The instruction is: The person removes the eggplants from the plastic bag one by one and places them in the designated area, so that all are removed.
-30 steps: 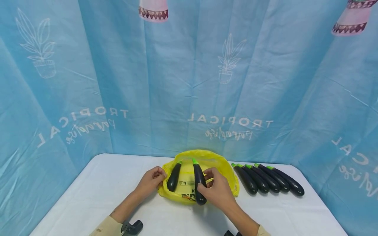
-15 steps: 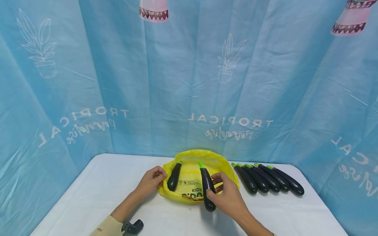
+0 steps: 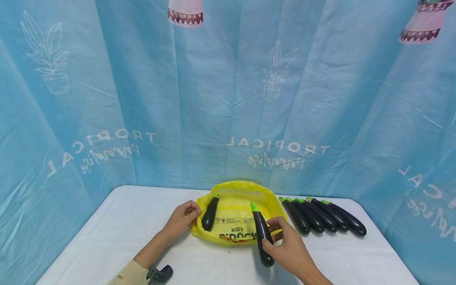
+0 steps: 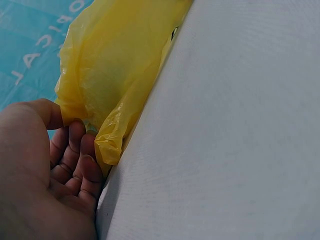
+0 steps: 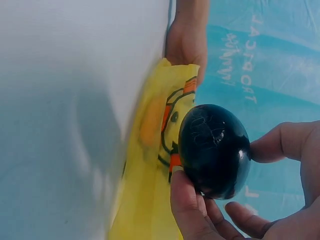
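Note:
A yellow plastic bag (image 3: pixel 246 188) lies with its mouth spread wide at the middle of the table. My left hand (image 3: pixel 182 218) pinches the bag's left edge between thumb and fingers, as the left wrist view also shows. Inside the bag, at its left side, lies one eggplant (image 3: pixel 211 213). My right hand (image 3: pixel 289 247) holds a second eggplant (image 3: pixel 263 235) between thumb and fingers, over the bag's front right edge, green stem pointing away. In the right wrist view the round end of this held eggplant (image 5: pixel 214 150) hides part of the bag's printed duck.
Several more eggplants (image 3: pixel 329 217) lie side by side in a row right of the bag. A white cloth covers the table (image 3: pixel 142 209). Behind it hangs a blue printed curtain (image 3: pixel 199 118). A dark device (image 3: pixel 160 274) sits at my left wrist.
My right hand has drawn the eggplant rightward and toward me, from over the middle of the bag to its front right edge. My left hand has stayed still on the bag.

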Available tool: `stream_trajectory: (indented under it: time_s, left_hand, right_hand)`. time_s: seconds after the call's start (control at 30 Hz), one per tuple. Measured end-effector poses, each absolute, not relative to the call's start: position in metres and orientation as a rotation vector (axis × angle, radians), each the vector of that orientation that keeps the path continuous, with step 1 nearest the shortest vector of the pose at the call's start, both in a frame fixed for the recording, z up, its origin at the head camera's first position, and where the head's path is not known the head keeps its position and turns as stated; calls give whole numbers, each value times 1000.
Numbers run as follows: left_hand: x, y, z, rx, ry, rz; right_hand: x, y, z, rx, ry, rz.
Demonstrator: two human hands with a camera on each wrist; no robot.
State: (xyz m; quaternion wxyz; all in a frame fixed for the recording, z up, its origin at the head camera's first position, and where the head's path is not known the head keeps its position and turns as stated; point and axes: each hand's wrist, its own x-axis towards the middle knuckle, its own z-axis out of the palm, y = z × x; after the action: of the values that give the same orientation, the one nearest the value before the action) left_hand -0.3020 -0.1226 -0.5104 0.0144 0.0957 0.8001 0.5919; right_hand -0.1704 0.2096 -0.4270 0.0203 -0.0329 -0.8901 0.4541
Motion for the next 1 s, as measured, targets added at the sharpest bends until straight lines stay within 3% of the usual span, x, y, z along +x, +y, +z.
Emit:
stream_trajectory:
  time_s: [1.0]
  left_hand:
    - [-301,-122,-508,280,2513,1807]
  right_hand:
    - [-152,259,-435,-360,-2911,1284]
